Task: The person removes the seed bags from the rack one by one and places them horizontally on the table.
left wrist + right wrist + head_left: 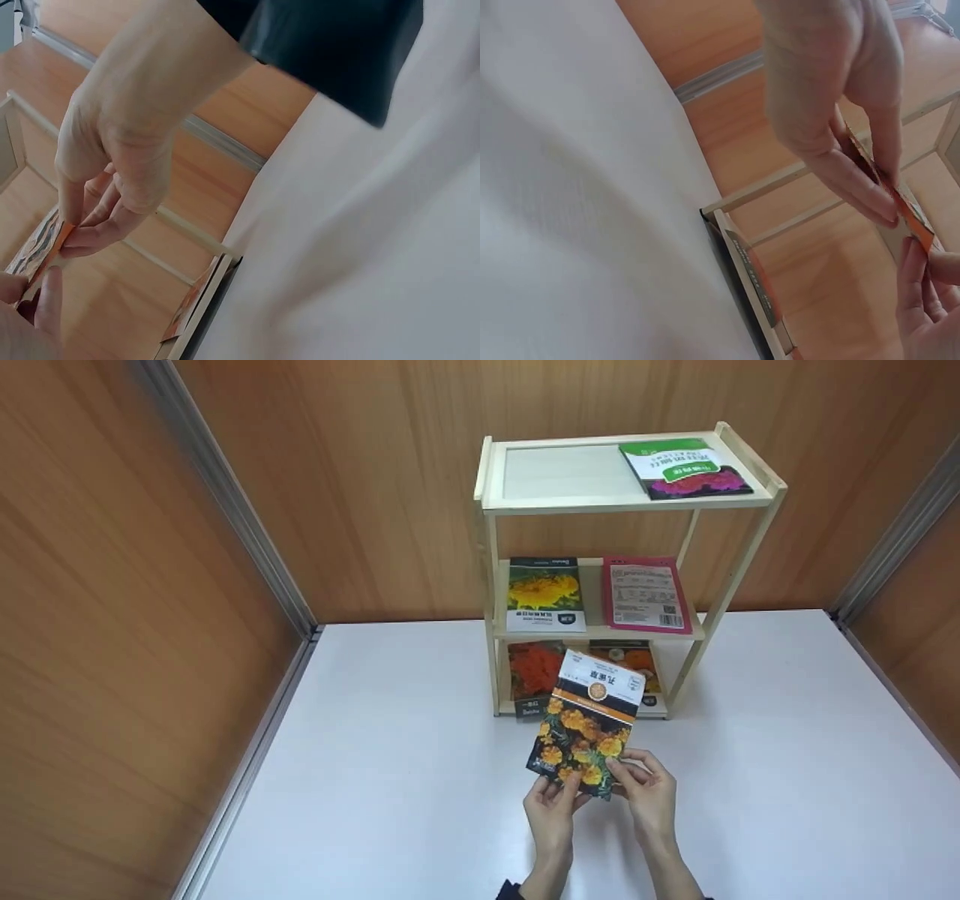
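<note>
In the head view, you have a three-tier rack (600, 508) on the white tabletop (375, 772). Its top shelf (559, 472) carries a green-and-white packet (679, 469) at the right end, with pink flowers along its front. The middle shelf (592, 596) bears a yellow-flower packet (544, 592) on the left and a pink packet (649, 596) on the right, apart from each other. On the bottom shelf (657, 712) lie a red-flower packet (534, 671) and an orange-flower packet (639, 659), both partly hidden behind the marigold packet (589, 720) you hold tilted before the rack. Your left grip (551, 814) pinches its lower edge, your right grip (651, 795) its lower right side, thumbs on the printed face. Its white upper band reads 孔雀草, above an orange stripe with a round emblem. The pink packet has a pale panel of tiny print and a square code, too small to read.

In the left wrist view, your left grip is closed on the marigold packet's edge below a dark sleeve (322, 52); your right fingertips meet it at the frame's left.

In the right wrist view, your right grip clamps the packet between thumb and fingers, your left close beside it. Lettering on a packet on the bottom shelf is blurred.
</note>
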A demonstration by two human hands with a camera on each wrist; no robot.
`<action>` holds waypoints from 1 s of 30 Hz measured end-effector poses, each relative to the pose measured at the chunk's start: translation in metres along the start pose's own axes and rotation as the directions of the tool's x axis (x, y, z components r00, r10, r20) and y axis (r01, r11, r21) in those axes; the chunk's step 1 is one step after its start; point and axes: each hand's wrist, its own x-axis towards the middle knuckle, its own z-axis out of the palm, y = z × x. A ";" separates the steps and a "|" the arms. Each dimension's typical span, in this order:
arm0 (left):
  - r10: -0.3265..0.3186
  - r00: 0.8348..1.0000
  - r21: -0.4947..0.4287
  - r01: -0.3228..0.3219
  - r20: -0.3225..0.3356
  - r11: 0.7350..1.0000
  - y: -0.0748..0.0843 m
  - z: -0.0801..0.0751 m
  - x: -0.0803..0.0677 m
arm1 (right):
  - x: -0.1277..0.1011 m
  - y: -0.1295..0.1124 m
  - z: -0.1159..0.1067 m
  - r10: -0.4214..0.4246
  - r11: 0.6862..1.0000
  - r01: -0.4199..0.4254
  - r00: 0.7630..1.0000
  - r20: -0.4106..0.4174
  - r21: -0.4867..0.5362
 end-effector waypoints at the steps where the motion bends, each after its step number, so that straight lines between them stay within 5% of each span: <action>1: 0.011 1.000 0.002 -0.011 -0.004 1.000 0.000 0.000 0.000 | -0.001 0.000 0.000 0.002 1.000 -0.002 1.000 0.002 -0.009; 5: 0.031 1.000 0.017 -0.031 0.005 0.999 0.001 -0.005 0.001 | -0.006 -0.005 -0.001 -0.006 1.000 0.006 0.997 0.077 0.007; 12: 0.032 0.995 0.043 -0.036 0.092 0.998 0.012 -0.018 0.006 | -0.035 -0.102 0.007 0.126 0.992 -0.119 0.960 0.249 -0.043; 17: -0.026 0.983 0.060 0.015 0.182 0.998 0.023 -0.028 0.011 | -0.022 -0.134 0.000 0.202 0.979 -0.184 0.928 0.314 -0.085; 30: -0.215 0.892 0.212 0.139 0.397 0.967 0.048 -0.058 0.025 | -0.001 -0.155 -0.028 0.217 0.975 -0.177 0.899 0.380 -0.138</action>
